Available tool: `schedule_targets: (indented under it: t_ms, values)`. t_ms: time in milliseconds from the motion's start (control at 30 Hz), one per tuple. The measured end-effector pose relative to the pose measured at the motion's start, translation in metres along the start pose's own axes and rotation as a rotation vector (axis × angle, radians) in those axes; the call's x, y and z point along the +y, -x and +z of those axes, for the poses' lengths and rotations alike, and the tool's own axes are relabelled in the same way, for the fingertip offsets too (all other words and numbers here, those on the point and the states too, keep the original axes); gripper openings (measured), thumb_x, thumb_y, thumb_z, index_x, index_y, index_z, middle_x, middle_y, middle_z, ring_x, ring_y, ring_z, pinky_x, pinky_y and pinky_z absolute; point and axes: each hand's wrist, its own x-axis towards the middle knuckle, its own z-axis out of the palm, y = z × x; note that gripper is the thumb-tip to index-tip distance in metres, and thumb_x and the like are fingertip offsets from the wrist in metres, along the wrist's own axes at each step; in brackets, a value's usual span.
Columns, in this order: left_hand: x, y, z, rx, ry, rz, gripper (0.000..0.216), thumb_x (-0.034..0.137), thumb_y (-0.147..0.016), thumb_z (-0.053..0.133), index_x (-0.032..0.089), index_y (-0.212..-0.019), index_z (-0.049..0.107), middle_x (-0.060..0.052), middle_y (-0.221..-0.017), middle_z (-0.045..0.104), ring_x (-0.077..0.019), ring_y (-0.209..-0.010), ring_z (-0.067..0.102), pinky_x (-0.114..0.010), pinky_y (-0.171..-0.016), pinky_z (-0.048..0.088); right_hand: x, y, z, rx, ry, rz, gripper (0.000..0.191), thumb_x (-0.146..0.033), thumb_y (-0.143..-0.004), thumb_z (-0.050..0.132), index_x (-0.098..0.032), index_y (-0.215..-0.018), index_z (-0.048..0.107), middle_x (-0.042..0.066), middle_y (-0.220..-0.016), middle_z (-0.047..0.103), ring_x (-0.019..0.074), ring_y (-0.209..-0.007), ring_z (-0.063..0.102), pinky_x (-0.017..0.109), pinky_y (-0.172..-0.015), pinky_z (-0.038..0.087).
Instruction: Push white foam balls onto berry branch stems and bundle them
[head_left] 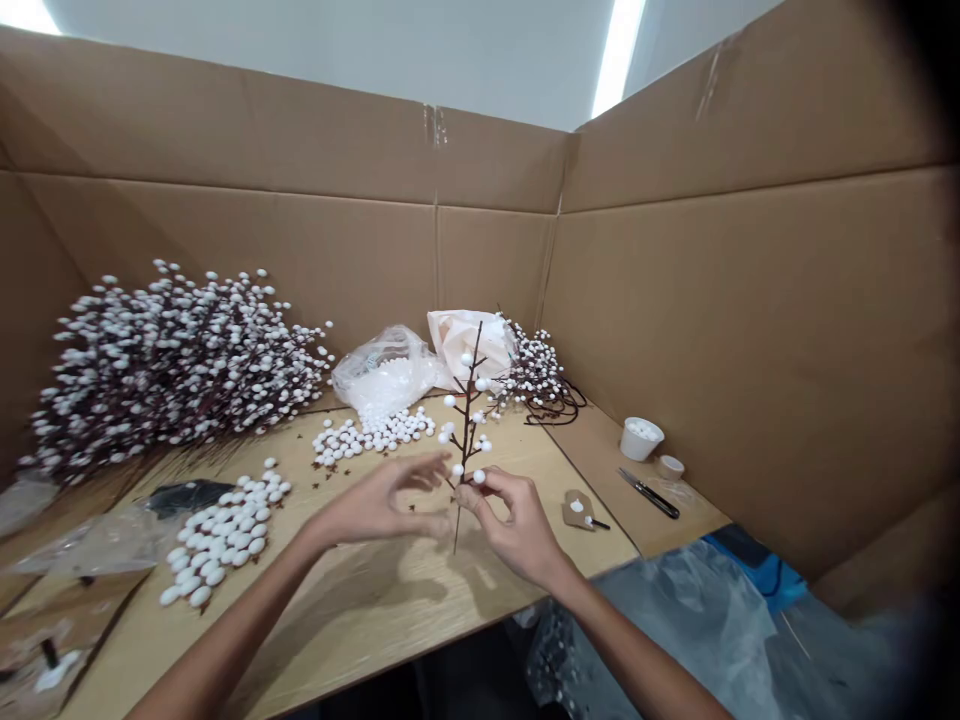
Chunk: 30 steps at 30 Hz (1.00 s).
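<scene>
A thin dark branch point(468, 420) studded with small white foam balls stands upright above the wooden table point(360, 620). My right hand point(510, 525) pinches its lower stem between thumb and fingers. My left hand point(379, 500) hovers just left of the stem with its fingers apart and curled, holding nothing I can see. A loose heap of white balls point(225, 530) lies to the left of my hands, and another heap of balls point(371, 432) lies farther back.
A big pile of finished berry branches point(172, 360) fills the back left. Plastic bags point(390, 370) and more branches point(536, 375) sit at the back. A white cup point(641, 438), a knife point(649, 493) and a small lid point(670, 466) lie right. Cardboard walls point(750, 330) enclose the table.
</scene>
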Motion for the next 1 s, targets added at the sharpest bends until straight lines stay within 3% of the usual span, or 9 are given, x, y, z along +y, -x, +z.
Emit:
schedule_targets:
  t_ms: [67, 133, 267, 367, 533, 767, 833, 967, 1000]
  values:
    - [0.022, -0.005, -0.026, 0.133, 0.12, 0.013, 0.061, 0.033, -0.074, 0.071, 0.02, -0.13, 0.051, -0.013, -0.121, 0.063, -0.0232, -0.104, 0.063, -0.035, -0.085, 0.054, -0.003, -0.004, 0.007, -0.015, -0.001, -0.021, 0.018, -0.023, -0.086, 0.054, -0.015, -0.074, 0.064, 0.003, -0.072, 0.063, 0.0148, -0.069, 0.059, 0.025, -0.065, 0.044]
    - [0.044, -0.011, -0.043, 0.304, 0.161, 0.03, 0.049, 0.035, -0.077, 0.068, 0.018, -0.122, 0.058, -0.011, -0.115, 0.066, -0.021, -0.102, 0.064, -0.031, -0.084, 0.055, -0.006, -0.009, 0.014, -0.037, 0.003, -0.036, 0.017, -0.021, -0.085, 0.054, -0.015, -0.072, 0.064, 0.003, -0.071, 0.064, 0.0149, -0.068, 0.058, 0.025, -0.065, 0.044]
    - [0.071, -0.023, -0.052, 0.528, 0.161, 0.153, 0.025, 0.033, -0.075, 0.071, 0.013, -0.091, 0.07, -0.008, -0.092, 0.072, -0.0169, -0.084, 0.068, -0.027, -0.075, 0.057, -0.015, -0.02, 0.028, -0.067, -0.007, -0.044, 0.015, -0.017, -0.082, 0.055, -0.015, -0.068, 0.063, 0.004, -0.073, 0.065, 0.0157, -0.069, 0.059, 0.026, -0.067, 0.045]
    - [0.073, -0.026, -0.054, 0.677, 0.207, 0.191, 0.02, 0.03, -0.071, 0.074, 0.013, -0.082, 0.07, -0.006, -0.081, 0.072, -0.0145, -0.074, 0.068, -0.024, -0.068, 0.057, -0.02, -0.027, 0.034, -0.079, -0.011, -0.063, 0.016, -0.014, -0.08, 0.055, -0.016, -0.066, 0.061, 0.004, -0.072, 0.065, 0.0156, -0.068, 0.059, 0.026, -0.066, 0.045]
    - [0.07, -0.03, -0.059, 0.824, 0.286, 0.205, 0.017, 0.025, -0.066, 0.077, 0.014, -0.077, 0.07, -0.004, -0.074, 0.072, -0.0127, -0.068, 0.068, -0.023, -0.065, 0.058, -0.02, -0.038, 0.043, -0.078, 0.003, -0.089, 0.014, -0.015, -0.081, 0.053, -0.015, -0.071, 0.063, 0.004, -0.069, 0.063, 0.0153, -0.066, 0.058, 0.025, -0.062, 0.043]
    - [0.072, -0.035, -0.065, 0.897, 0.241, 0.198, 0.019, 0.028, -0.07, 0.075, 0.012, -0.078, 0.07, -0.005, -0.077, 0.072, -0.0143, -0.071, 0.068, -0.025, -0.067, 0.057, -0.025, -0.051, 0.055, -0.061, 0.069, -0.108, 0.018, -0.018, -0.083, 0.052, -0.016, -0.067, 0.06, 0.002, -0.067, 0.061, 0.0139, -0.065, 0.056, 0.025, -0.062, 0.042]
    - [0.07, -0.034, -0.071, 0.935, 0.219, 0.194, 0.021, 0.029, -0.072, 0.074, 0.011, -0.081, 0.07, -0.005, -0.078, 0.072, -0.0142, -0.072, 0.067, -0.026, -0.067, 0.056, -0.024, -0.062, 0.051, -0.14, 0.035, -0.112, 0.017, -0.022, -0.084, 0.054, -0.016, -0.07, 0.061, 0.002, -0.069, 0.062, 0.0137, -0.068, 0.057, 0.025, -0.065, 0.044]
    - [0.063, -0.025, -0.091, 1.038, 0.215, 0.22, 0.019, 0.03, -0.071, 0.074, 0.013, -0.08, 0.071, -0.003, -0.08, 0.072, -0.0131, -0.073, 0.066, -0.025, -0.069, 0.055, -0.006, -0.121, 0.031, -0.666, -0.249, 0.06, 0.026, -0.038, -0.085, 0.056, -0.016, -0.096, 0.065, 0.005, -0.082, 0.069, 0.0145, -0.077, 0.065, 0.028, -0.07, 0.053]
    - [0.061, -0.022, -0.097, 1.069, 0.214, 0.223, 0.018, 0.029, -0.07, 0.075, 0.014, -0.079, 0.072, -0.003, -0.08, 0.072, -0.0131, -0.073, 0.066, -0.025, -0.069, 0.055, 0.003, -0.144, 0.027, -0.687, -0.246, 0.081, 0.029, -0.04, -0.087, 0.053, -0.015, -0.096, 0.065, 0.006, -0.085, 0.069, 0.0146, -0.078, 0.066, 0.029, -0.071, 0.054]
